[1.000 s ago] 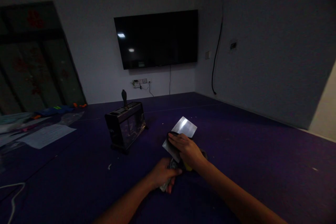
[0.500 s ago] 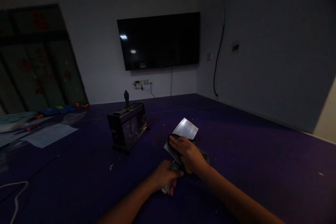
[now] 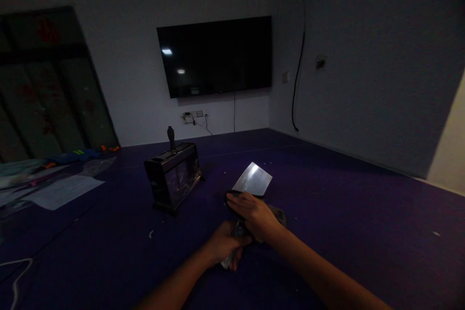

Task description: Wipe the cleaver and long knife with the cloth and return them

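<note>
A cleaver with a broad, shiny metal blade (image 3: 253,179) is held over the purple surface, its blade pointing away from me. My left hand (image 3: 225,243) is closed around its handle end, where a pale, crinkled wrapping (image 3: 227,260) shows below the fingers. My right hand (image 3: 256,215) presses a dark grey cloth (image 3: 279,215) onto the lower part of the blade, fingers together. The cloth and fingers cover that lower part, and the handle is mostly hidden. Farther off to the left stands a black knife block (image 3: 173,177) with clear sides and one dark knife handle (image 3: 170,136) sticking up.
Printed papers (image 3: 65,191), clear plastic and clothing lie at the far left. A white cable (image 3: 22,271) runs in at the lower left edge. White scraps (image 3: 150,234) dot the purple surface. A television (image 3: 216,55) hangs on the back wall.
My right hand and the cloth have slid slightly down the blade toward the handle, covering its lower left corner. My left hand keeps its grip. The view has shifted slightly.
</note>
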{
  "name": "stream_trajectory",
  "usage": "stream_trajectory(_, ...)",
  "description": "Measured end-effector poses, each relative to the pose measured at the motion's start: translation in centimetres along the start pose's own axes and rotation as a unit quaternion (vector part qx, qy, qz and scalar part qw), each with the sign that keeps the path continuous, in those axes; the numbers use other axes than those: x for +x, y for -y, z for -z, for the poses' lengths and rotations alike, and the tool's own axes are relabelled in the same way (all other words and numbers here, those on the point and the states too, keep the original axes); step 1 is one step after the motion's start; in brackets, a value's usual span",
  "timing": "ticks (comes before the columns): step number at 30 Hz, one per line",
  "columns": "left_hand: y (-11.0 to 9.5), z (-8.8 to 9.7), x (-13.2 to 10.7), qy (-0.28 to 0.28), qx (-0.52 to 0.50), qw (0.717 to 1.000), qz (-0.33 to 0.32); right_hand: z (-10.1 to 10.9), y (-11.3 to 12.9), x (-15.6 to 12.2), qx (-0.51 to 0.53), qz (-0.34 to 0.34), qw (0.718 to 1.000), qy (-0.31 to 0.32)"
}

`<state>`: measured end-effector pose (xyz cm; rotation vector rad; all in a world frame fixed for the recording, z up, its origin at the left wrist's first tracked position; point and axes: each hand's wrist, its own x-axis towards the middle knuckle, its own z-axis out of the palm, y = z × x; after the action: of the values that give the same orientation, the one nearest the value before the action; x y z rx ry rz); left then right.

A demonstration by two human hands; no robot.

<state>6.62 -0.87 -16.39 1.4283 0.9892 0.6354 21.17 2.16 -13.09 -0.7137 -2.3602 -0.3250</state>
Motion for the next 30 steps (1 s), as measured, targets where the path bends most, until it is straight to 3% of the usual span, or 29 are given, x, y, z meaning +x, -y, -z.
stream_trajectory(5,0.0,0.2,-0.2,0.01,-0.002,1.0,0.02,0.1,-2.3,-0.4,-0.028,-0.064,0.995,-0.068)
stream_trajectory(11,-0.4,0.4,-0.5,0.043,0.026,0.998,0.028,1.6,-5.4,-1.2,-0.054,-0.156,0.974,-0.152)
stream_trajectory(15,-0.4,0.3,-0.5,0.046,0.034,0.998,0.026,2.2,-6.4,-1.6,-0.067,-0.181,0.963,-0.187)
stream_trajectory(22,-0.5,0.2,-0.7,0.035,0.027,0.999,0.013,2.1,-6.5,-1.6,-0.066,-0.182,0.96,-0.201)
stream_trajectory(30,-0.4,0.2,-0.6,0.029,-0.014,0.999,-0.009,0.7,-6.1,-1.6,-0.073,-0.175,0.968,-0.162)
